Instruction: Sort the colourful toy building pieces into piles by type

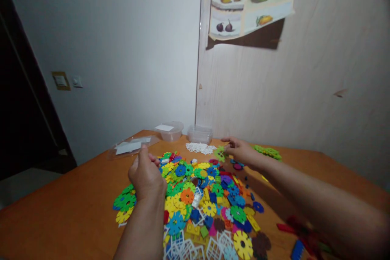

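Observation:
My right hand (240, 151) is beyond the far right edge of the toy pile, its fingers closed on a light green snowflake-shaped plastic piece (219, 154). On the left side of the pile, my left hand (148, 174) is raised with the fingers curled in; whatever they may hold is hidden. Between and below the hands spreads a mixed heap of flower-shaped discs, among them an orange one (187, 196) and a yellow one (243, 245). Small building bricks, such as a yellow brick (193, 228), lie among them. White lattice pieces (183, 248) lie at the near edge.
White pieces (201, 148) are grouped at the back, before a clear rectangular container (200, 135) and a round tub (174, 134). A bag with papers (129, 147) lies back left. Green pieces (269, 152) are piled back right. A wall stands behind the orange table (79, 211).

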